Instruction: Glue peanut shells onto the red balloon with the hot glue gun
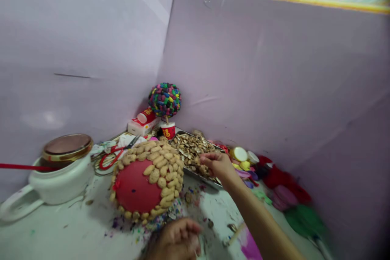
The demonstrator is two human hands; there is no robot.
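Observation:
A red balloon (138,187), partly covered with rows of peanut shells (167,170), rests on the white table. Below and right of it is my left hand (181,237), blurred, with fingers curled inward; what they hold, if anything, is hidden. My right hand (217,164) reaches over a metal tray (202,178) heaped with loose peanut shells (190,146). Its thumb and fingertips are pinched together at the heap, and I cannot make out what is between them.
At left stands a white pot (61,183) with a gold-rimmed bowl (67,148) on top. Red-handled scissors (111,158) lie behind the balloon. A colourful ball tree (165,101) stands in the corner. Paint jars (239,154) and a green item (304,219) lie at right.

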